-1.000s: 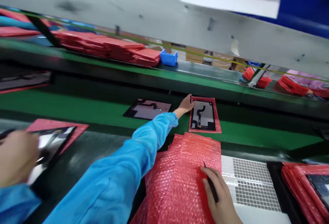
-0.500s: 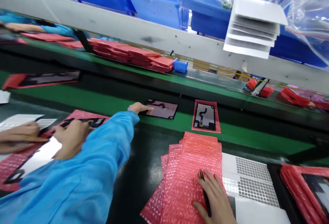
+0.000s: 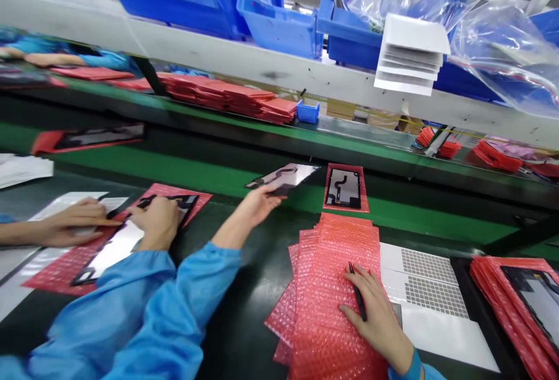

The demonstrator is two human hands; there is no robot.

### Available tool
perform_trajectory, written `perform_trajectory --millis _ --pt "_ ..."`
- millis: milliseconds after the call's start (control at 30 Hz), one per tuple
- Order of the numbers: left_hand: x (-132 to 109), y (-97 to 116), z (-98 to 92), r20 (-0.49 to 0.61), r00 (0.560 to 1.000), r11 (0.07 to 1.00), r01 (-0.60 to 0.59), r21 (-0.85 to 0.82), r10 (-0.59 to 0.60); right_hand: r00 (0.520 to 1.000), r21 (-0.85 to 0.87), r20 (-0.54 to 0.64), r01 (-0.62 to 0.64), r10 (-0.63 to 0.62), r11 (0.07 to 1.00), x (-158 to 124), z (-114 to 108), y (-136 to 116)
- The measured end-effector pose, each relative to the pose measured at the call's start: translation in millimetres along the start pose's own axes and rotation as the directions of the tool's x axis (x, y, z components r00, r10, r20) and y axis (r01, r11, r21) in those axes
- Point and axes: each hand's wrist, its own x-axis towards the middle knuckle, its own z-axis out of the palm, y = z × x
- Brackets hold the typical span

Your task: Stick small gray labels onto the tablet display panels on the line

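Note:
My left hand (image 3: 261, 205) grips the near edge of a thin screen panel (image 3: 288, 177), lifted and tilted above the green strip, a dark ribbon cable on its face. My right hand (image 3: 373, 310) lies on a stack of red bubble-wrap bags (image 3: 334, 287), fingers spread around black tweezers (image 3: 358, 297), which point away from me. Just beyond the stack, another panel (image 3: 344, 187) lies on a red bubble-wrap bag.
At left, a co-worker's hands (image 3: 159, 223) handle a panel on red bubble wrap. White sheets with small grey squares (image 3: 432, 278) lie right of the stack, beside bagged panels (image 3: 519, 310). A shelf with blue bins (image 3: 279, 28) crosses above the bench (image 3: 238, 322).
My left hand has raised the screen panel off the green strip and tilted it, its palm now turned upward. The right hand stays on the bags with the tweezers. The view has shifted slightly.

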Motion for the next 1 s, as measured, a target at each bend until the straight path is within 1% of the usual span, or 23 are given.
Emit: perform_trajectory --millis 33,100,167,233,267,333,400,467,533,567,600,633,667,700,733,767,800,833,867,900,933,967,1000 --pt "-26 -5 14.2 0.008 0.999 0.995 0.037 -0.087 -0.036 1.0 0.029 -0.021 -0.004 0.005 1.0 0 -1 0" --pt "-85 -14 45.7 0.056 0.992 0.963 0.122 -0.241 -0.112 0.992 0.117 -0.117 -0.031 0.045 0.993 -2 -5 0" --pt "-146 -21 77.7 0.12 0.976 0.917 0.214 -0.337 -0.184 0.954 0.238 -0.26 -0.089 0.152 0.967 -5 -10 1" --pt "-198 -27 106.6 0.168 0.955 0.87 0.293 -0.396 -0.245 0.867 0.377 -0.398 -0.142 0.299 0.915 -9 -17 4" --pt "-219 -29 119.1 0.195 0.938 0.829 0.345 -0.44 -0.286 0.818 0.441 -0.443 -0.158 0.367 0.884 -10 -21 6" --pt "-247 -36 139.4 0.241 0.894 0.727 0.447 -0.521 -0.377 0.727 0.525 -0.503 -0.171 0.467 0.833 -14 -30 12" --pt "-259 -44 152.8 0.263 0.851 0.638 0.518 -0.57 -0.455 0.661 0.56 -0.541 -0.18 0.521 0.809 -20 -40 20" --pt "-263 -53 157.4 0.261 0.824 0.605 0.551 -0.574 -0.503 0.607 0.583 -0.565 -0.185 0.559 0.791 -28 -51 30" --pt "-266 -62 150.8 0.29 0.786 0.584 0.606 -0.54 -0.546 0.584 0.604 -0.56 -0.198 0.588 0.772 -38 -64 43" --pt "-267 -65 143.2 0.33 0.753 0.572 0.651 -0.499 -0.569 0.582 0.603 -0.553 -0.213 0.596 0.768 -43 -71 50" --pt "-270 -68 133.3 0.395 0.703 0.555 0.71 -0.433 -0.592 0.589 0.594 -0.543 -0.234 0.599 0.769 -48 -78 57" --pt "-273 -69 121.9 0.481 0.63 0.538 0.775 -0.332 -0.61 0.604 0.584 -0.525 -0.258 0.6 0.77 -52 -84 64" --pt "-276 -68 110.2 0.576 0.535 0.529 0.825 -0.199 -0.618 0.624 0.576 -0.498 -0.281 0.602 0.768 -55 -90 71" --pt "-278 -65 99.4 0.654 0.442 0.544 0.837 -0.055 -0.614 0.649 0.574 -0.461 -0.302 0.606 0.761 -57 -95 78" --pt "-279 -60 90.8 0.712 0.368 0.588 0.805 0.077 -0.598 0.677 0.579 -0.414 -0.321 0.609 0.75 -57 -99 85" --pt "-279 -52 85.5 0.749 0.334 0.663 0.726 0.184 -0.573 0.704 0.588 -0.361 -0.337 0.611 0.736 -55 -101 92" --pt "-276 -43 84.3 0.775 0.335 0.756 0.599 0.263 -0.535 0.728 0.598 -0.31 -0.351 0.611 0.721 -52 -102 99" --pt "-271 -33 87.6 0.797 0.365 0.847 0.429 0.315 -0.482 0.746 0.607 -0.266 -0.362 0.61 0.707 -48 -102 105" --pt "-263 -23 95.4 0.822 0.395 0.91 0.228 0.345 -0.41 0.76 0.615 -0.228 -0.371 0.608 0.695 -42 -102 111" --pt "-253 -13 107.3 0.854 0.404 0.936 0.017 0.352 -0.328 0.771 0.623 -0.195 -0.381 0.607 0.683 -36 -100 118" --pt "-240 -6 122.6 0.888 0.392 0.925 -0.183 0.332 -0.241 0.778 0.626 -0.165 -0.393 0.607 0.674 -29 -99 124" --pt "-226 -2 140.4 0.921 0.358 0.889 -0.357 0.287 -0.154 0.782 0.624 -0.142 -0.405 0.607 0.668 -22 -98 130" --pt "-211 0 159.7 0.946 0.316 0.834 -0.501 0.23 -0.071 0.785 0.618 -0.126 -0.416 0.606 0.667 -15 -97 136"
